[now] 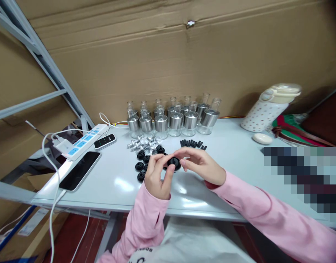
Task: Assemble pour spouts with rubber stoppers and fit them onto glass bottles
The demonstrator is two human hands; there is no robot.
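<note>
Both hands meet over the front middle of the table around a round black cap (173, 164). My left hand (158, 176) grips the cap's left side between thumb and fingers. Curved over its right side, my right hand (202, 166) pinches the rim with thumb and fingertips. Several similar black caps (139, 166) lie beside my left hand. Behind them is a pile of silver metal spouts (146, 144). Short black strips (192, 143) lie in a row beyond my right hand. At the back stand several glass bottles (176, 122) with metal bands.
On the left of the table (228, 146) are a phone (80, 171), a small black-faced device (105, 141) and a power strip (84, 142) with white cables. A dotted white flask (266, 109) and a white oval object (262, 138) stand at the right. Cardboard (184, 62) backs the table.
</note>
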